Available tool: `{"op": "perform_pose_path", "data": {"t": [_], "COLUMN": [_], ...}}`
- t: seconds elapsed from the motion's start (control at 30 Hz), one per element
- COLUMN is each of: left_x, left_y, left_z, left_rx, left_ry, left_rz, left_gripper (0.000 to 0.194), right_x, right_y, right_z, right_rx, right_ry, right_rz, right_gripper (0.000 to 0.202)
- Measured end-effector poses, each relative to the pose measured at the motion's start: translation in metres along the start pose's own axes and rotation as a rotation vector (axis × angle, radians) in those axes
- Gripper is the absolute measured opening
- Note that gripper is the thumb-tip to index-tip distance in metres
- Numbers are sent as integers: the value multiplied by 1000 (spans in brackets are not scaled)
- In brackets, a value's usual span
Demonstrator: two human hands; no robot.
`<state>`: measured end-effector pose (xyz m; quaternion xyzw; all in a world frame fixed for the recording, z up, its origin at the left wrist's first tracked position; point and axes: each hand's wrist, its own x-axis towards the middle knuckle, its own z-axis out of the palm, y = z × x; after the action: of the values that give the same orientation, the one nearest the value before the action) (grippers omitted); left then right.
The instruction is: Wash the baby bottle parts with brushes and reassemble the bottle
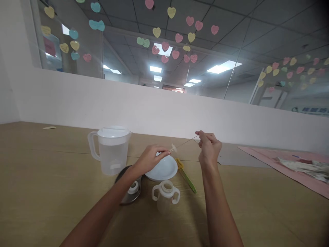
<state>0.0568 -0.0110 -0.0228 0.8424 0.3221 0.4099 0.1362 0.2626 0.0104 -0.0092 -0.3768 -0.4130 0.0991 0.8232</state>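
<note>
My left hand (152, 157) reaches over the white bowl (162, 168) and pinches a small pale translucent piece (173, 148), which looks like a silicone bottle straw. My right hand (209, 145) is raised to the right, its fingers closed on the end of a thin wire (189, 140). That wire slants down to the pale piece; whether it enters it I cannot tell. Below the hands stands a clear two-handled baby bottle (165, 197) without a lid. A bottle brush (189, 180) with a green handle and yellow head lies right of the bowl.
A lidded plastic pitcher (113, 151) stands at the left. Partly behind my left forearm is a dark round tray (131, 198) holding a white ring. On the right lies a pink cloth (264, 157) with crumpled fabric. A white wall (154, 109) closes off the table's back.
</note>
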Motion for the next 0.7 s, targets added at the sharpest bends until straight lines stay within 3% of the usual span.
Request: {"op": "perform_pose_path", "data": {"t": [0.2, 0.23, 0.37, 0.53, 0.7], "left_x": [-2, -1, 0, 0, 0], "left_y": [-14, -17, -22, -28, -31], "left_z": [-6, -6, -4, -2, -5], "left_rx": [50, 44, 45, 91, 133], "left_ry": [-59, -50, -33, -46, -63], "left_rz": [-64, -79, -97, -94, -95], "left_gripper": [27, 27, 29, 30, 32], "right_x": [28, 30, 17, -12, -16], "right_y": [23, 31, 75, 115, 109], "right_z": [-22, -23, -10, 8, 9], "right_rx": [2, -33, -257, -329, -407], "right_ry": [218, 171, -290, -505, -708], "right_rz": [55, 90, 385, 551, 601], "right_gripper": [31, 32, 34, 27, 56]}}
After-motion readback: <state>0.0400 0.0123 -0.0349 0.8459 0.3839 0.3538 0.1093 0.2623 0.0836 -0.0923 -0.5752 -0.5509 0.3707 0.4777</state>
